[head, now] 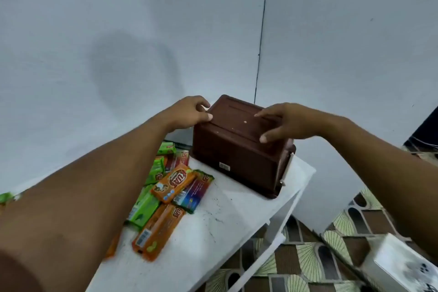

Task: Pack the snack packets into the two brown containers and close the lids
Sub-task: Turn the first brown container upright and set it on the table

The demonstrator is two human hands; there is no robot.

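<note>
Pale wall behind white table. At far right corner: brown container, lid on. L hand grips lid's left edge, fingers curled over it, thumb on near side. R hand spread loose over lid's right part, holds nothing. Loose snack packets piled mid-table, just left of container.

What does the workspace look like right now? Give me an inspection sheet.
Surface: white marbled tabletop, faint dark marks.
Job's things: brown plastic container, closed on top; orange and green snack packets loose beside it.
Clutter: nothing seen.
Hands: left hand pinches container's top corner with its fingers; right hand rests open on top.
Cables: thin black line down wall, maybe a cable.
Surroundings: pale grey wall, patterned floor, white box.
</note>
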